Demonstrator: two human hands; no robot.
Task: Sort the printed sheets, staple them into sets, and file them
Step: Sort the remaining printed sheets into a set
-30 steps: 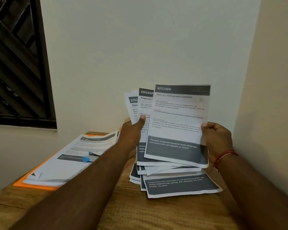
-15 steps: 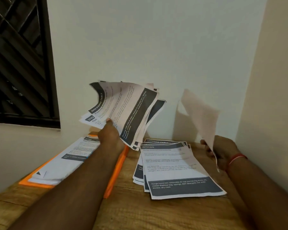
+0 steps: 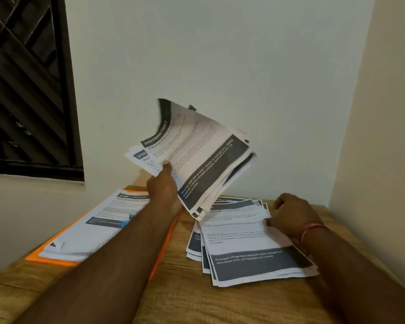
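Note:
My left hand [image 3: 164,186] grips a fanned bundle of printed sheets [image 3: 197,157] raised above the table, thumb on top; the front sheet is headed "DRESSING TABLE". A loose pile of printed sheets [image 3: 248,249] lies on the wooden table [image 3: 197,300] at the right, its top sheet about a packaged refrigerated sandwich. My right hand [image 3: 290,213] rests at that top sheet's right edge, fingers curled, fingertips at the paper. At the left, another stack of sheets [image 3: 91,225] lies on an orange folder [image 3: 42,257].
A small blue object [image 3: 126,220] lies on the left stack, partly hidden by my left forearm. White walls close in behind and at the right. A dark window grille [image 3: 26,85] fills the upper left. The table's front part shows bare wood.
My right hand brought the single kitchen sheet down onto the right pile. My left hand swung the remaining bundle leftward, then tilted it back toward the middle.

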